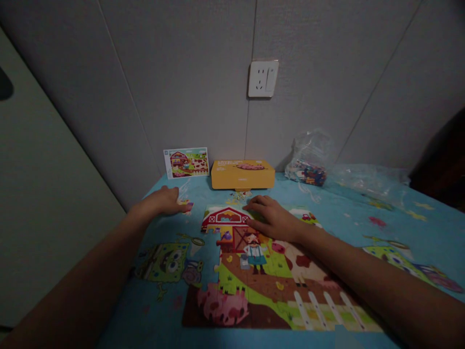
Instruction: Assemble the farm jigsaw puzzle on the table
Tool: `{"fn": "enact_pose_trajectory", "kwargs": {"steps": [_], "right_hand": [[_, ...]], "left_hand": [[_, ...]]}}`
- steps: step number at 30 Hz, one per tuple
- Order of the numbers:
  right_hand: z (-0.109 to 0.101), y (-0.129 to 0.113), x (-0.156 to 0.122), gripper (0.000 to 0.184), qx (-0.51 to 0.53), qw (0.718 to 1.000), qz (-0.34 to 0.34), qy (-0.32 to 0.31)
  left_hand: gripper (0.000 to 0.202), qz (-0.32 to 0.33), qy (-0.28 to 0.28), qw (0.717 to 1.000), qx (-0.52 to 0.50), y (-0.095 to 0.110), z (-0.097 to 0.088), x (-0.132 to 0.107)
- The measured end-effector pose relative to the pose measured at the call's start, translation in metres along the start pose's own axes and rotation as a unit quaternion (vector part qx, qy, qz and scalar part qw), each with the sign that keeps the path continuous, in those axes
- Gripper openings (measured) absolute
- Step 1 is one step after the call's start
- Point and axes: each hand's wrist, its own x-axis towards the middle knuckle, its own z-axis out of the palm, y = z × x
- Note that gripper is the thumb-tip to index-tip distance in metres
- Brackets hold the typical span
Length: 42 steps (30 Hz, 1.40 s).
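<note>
At the left, my left hand (pixel 167 200) is closed at the edge of a small pink and orange puzzle piece (pixel 188 207), with the thumb against it; the other fingertips are partly hidden. A partly joined farm jigsaw puzzle (pixel 265 281) lies flat before me, showing a red barn, a farmer, a cow, a pig and a white fence. Its left side has an uneven gap between the barn and the pig. Over the upper part of this puzzle rests my right hand (pixel 271 218), fingers spread and holding nothing, fingertips by the barn roof.
A picture card (pixel 187 163) leans on the wall beside a yellow box (pixel 242 175). Small scraps (pixel 240 196) lie in front of the box. Clear plastic bags (pixel 308 160), one with colourful pieces, stand at right. A blue patterned cloth (pixel 163 310) covers the table.
</note>
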Motion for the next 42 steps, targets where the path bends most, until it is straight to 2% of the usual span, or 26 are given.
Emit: {"fn": "enact_pose_trajectory", "kwargs": {"steps": [3, 7, 12, 14, 16, 19, 22, 24, 27, 30, 32, 37, 42], "right_hand": [[-0.001, -0.001, 0.0, 0.039, 0.005, 1.0, 0.003, -0.002], [-0.003, -0.002, 0.001, 0.039, 0.003, 1.0, 0.003, -0.007], [-0.002, -0.001, 0.001, 0.038, 0.004, 1.0, 0.0, -0.001], [-0.002, -0.001, 0.001, 0.037, 0.008, 1.0, -0.003, 0.0], [-0.001, -0.001, 0.001, 0.038, 0.011, 1.0, -0.003, -0.001], [-0.001, 0.0, 0.001, 0.038, 0.009, 1.0, -0.001, -0.001], [-0.001, -0.001, 0.001, 0.037, 0.002, 1.0, -0.002, 0.0], [-0.001, -0.001, 0.001, 0.036, 0.0, 1.0, -0.004, 0.0], [-0.002, 0.0, 0.001, 0.037, 0.003, 1.0, -0.005, 0.0], [-0.001, 0.0, 0.001, 0.037, 0.008, 1.0, -0.004, 0.006], [-0.001, 0.0, 0.001, 0.037, 0.011, 1.0, -0.002, 0.008], [0.001, 0.003, 0.001, 0.038, 0.014, 1.0, -0.004, 0.01], [0.001, 0.004, 0.001, 0.037, 0.005, 1.0, -0.007, 0.006]], "left_hand": [[0.057, 0.053, -0.006, 0.998, 0.017, 0.003, 0.006, 0.0], [0.053, 0.081, -0.003, 0.997, -0.007, 0.011, 0.006, -0.001], [0.058, 0.173, 0.085, 0.978, -0.079, 0.022, -0.006, -0.011], [0.061, 0.226, 0.086, 0.962, -0.124, 0.032, -0.011, -0.021], [0.063, 0.276, 0.032, 0.948, -0.155, 0.045, -0.015, -0.035], [0.06, 0.365, -0.033, 0.92, -0.14, 0.069, -0.012, -0.051], [0.045, 0.483, -0.057, 0.859, -0.159, 0.087, -0.001, -0.056], [0.043, 0.517, -0.054, 0.833, -0.191, 0.091, 0.007, -0.055], [0.04, 0.515, -0.032, 0.824, -0.234, 0.082, 0.02, -0.057], [0.031, 0.507, 0.005, 0.813, -0.286, 0.063, 0.032, -0.065], [0.029, 0.492, 0.028, 0.817, -0.3, 0.049, 0.034, -0.072], [0.027, 0.481, -0.011, 0.856, -0.191, 0.033, 0.019, -0.079], [0.032, 0.454, 0.03, 0.879, -0.144, 0.027, 0.012, -0.08]]}}
